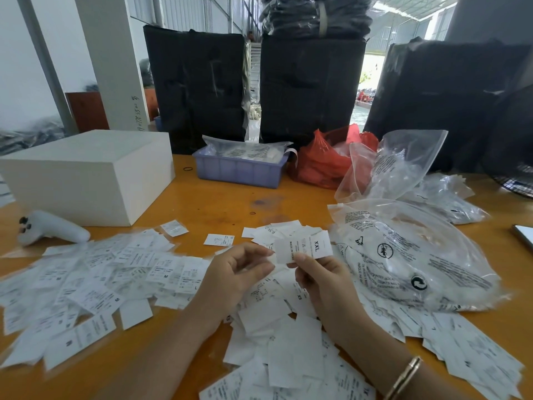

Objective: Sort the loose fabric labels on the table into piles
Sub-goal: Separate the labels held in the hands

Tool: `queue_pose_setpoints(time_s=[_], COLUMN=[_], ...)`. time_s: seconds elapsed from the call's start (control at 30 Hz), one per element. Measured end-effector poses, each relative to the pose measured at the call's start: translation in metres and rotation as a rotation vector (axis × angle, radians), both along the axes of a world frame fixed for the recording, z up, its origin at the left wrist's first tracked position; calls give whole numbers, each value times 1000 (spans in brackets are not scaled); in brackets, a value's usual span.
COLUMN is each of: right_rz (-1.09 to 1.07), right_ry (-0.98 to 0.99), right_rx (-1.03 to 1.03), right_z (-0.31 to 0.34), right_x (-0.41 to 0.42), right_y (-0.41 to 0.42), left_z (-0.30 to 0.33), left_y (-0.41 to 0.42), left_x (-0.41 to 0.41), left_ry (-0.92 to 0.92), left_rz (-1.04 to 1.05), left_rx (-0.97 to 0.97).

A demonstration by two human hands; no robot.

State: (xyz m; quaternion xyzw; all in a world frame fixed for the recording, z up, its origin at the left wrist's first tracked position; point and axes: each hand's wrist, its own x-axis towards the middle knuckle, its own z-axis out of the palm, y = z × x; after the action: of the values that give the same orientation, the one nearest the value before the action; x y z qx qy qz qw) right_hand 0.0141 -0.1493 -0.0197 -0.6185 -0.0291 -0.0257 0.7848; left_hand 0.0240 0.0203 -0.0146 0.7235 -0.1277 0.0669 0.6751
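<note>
The right hand (320, 277) pinches an XXL label (305, 246) above the desk (225, 203); the left hand (236, 272) hangs loosely curled, holding nothing.

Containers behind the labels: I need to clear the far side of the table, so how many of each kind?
White box: 1
Purple bin: 1
Red plastic bag: 1
Large black bags standing behind: 3
Total: 6
</note>
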Motion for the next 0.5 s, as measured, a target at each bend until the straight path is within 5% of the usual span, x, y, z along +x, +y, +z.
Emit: queue_pose_setpoints(time_s=[0.27, 0.5], right_rz=[16, 19], right_ry=[9, 18], right_rx=[150, 33], right_z=[3, 2], right_x=[1, -1], right_y=[-2, 0], left_z=[1, 0], left_y=[1, 1], left_x=[0, 0], left_ry=[-15, 10], left_rz=[7, -6], left_rx=[16, -2])
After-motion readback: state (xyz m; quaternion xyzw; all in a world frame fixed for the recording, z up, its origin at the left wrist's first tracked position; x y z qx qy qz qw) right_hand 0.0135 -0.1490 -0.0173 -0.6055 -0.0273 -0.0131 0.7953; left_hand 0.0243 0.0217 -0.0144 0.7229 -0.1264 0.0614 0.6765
